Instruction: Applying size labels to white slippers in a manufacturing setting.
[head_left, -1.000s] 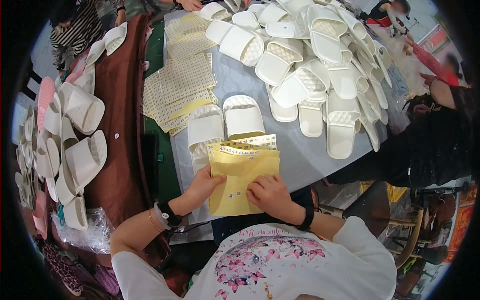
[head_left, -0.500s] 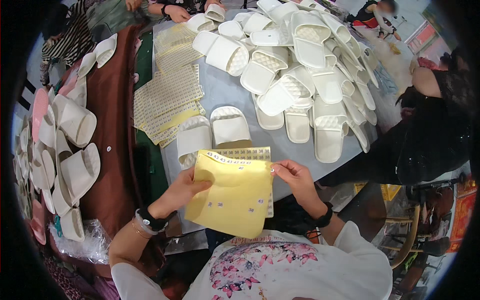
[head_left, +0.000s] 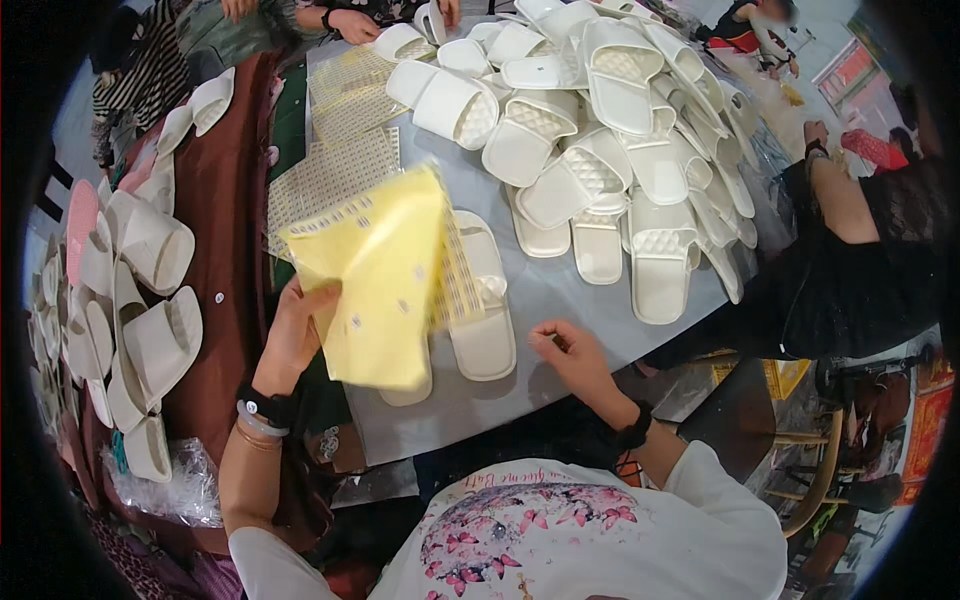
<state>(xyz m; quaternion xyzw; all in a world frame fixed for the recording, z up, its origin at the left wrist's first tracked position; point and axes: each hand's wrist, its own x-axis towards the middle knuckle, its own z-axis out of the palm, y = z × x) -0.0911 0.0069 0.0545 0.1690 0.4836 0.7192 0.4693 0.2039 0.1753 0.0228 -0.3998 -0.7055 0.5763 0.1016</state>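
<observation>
The left hand (head_left: 298, 335) holds up a yellow sticker sheet (head_left: 378, 285) over the white slippers (head_left: 480, 310). The right hand (head_left: 565, 350), just beside them, pinches something tiny. The floppy sheet might slip and fall.

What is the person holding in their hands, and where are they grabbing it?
The left hand holds a yellow sheet by its lower left edge. The right hand holds nothing; it hovers over the grey table.
</observation>
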